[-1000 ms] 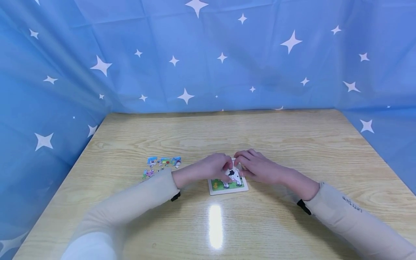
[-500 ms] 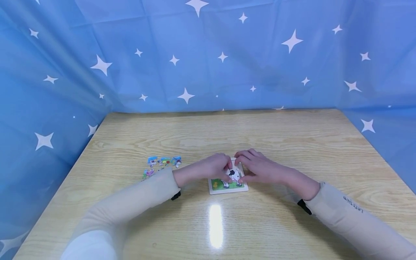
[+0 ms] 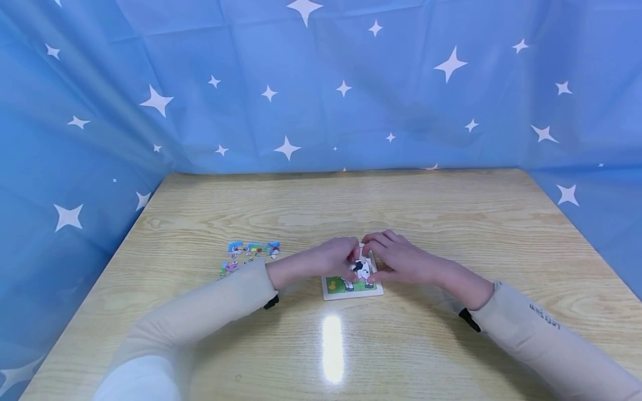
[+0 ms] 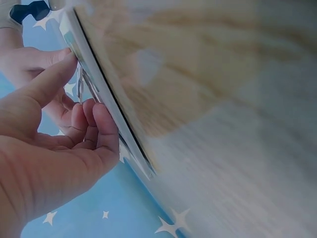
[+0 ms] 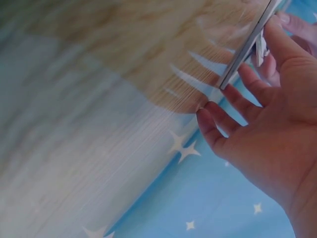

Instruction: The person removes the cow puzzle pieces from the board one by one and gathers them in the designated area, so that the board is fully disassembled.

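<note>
A small framed jigsaw puzzle (image 3: 351,296) showing a cow on green grass lies on the table between both hands. Over its upper part, a cow puzzle piece (image 3: 363,269), white with a black patch, stands tilted up from the board in the wrist views. My left hand (image 3: 335,259) pinches this piece with curled fingers, thumb down at the board. My right hand (image 3: 401,259) arches over the right side, fingers spread and fingertips along the frame's far edge and the table. Its thumb touches the cow piece's lower right. The hands partly cover the picture.
Several loose colourful puzzle pieces (image 3: 254,249) lie to the left, partly behind the left sleeve (image 3: 220,295). A wooden table (image 3: 426,345) spreads all around. A blue curtain (image 3: 321,83) with white stars hangs behind the table's far edge.
My right thumb has slid slightly down and left along the cow piece, which has tilted and shifted a little. The left hand has barely moved, and the frame stays in place.
</note>
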`<action>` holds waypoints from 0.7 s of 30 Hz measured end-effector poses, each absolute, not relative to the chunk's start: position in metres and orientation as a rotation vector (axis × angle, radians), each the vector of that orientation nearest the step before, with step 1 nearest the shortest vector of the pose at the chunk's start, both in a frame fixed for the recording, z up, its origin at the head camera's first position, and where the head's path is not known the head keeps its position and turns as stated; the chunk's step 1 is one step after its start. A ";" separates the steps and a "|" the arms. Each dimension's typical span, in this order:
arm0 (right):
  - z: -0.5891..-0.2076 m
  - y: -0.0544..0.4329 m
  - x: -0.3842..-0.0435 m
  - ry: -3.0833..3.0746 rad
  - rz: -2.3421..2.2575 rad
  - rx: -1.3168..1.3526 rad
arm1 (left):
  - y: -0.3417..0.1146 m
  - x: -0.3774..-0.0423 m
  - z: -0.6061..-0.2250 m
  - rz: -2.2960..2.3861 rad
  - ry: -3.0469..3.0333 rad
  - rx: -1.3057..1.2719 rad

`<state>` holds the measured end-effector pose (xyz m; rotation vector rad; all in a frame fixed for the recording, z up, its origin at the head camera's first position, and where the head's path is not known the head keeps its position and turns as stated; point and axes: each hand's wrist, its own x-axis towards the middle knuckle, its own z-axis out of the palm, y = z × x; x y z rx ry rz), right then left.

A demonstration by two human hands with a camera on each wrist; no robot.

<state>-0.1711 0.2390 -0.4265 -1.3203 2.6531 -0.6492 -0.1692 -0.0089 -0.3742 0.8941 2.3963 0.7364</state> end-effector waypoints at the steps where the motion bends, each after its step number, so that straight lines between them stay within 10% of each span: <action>1: -0.425 0.238 -0.171 2.661 -0.631 -1.329 | -0.009 -0.170 -0.375 0.750 2.392 0.895; 10: -0.389 0.225 -0.152 2.647 -0.590 -1.285 | -0.014 -0.170 -0.374 0.867 2.355 0.941; 21: -0.443 0.244 -0.181 2.664 -0.645 -1.309 | -0.015 -0.169 -0.372 0.887 2.387 1.005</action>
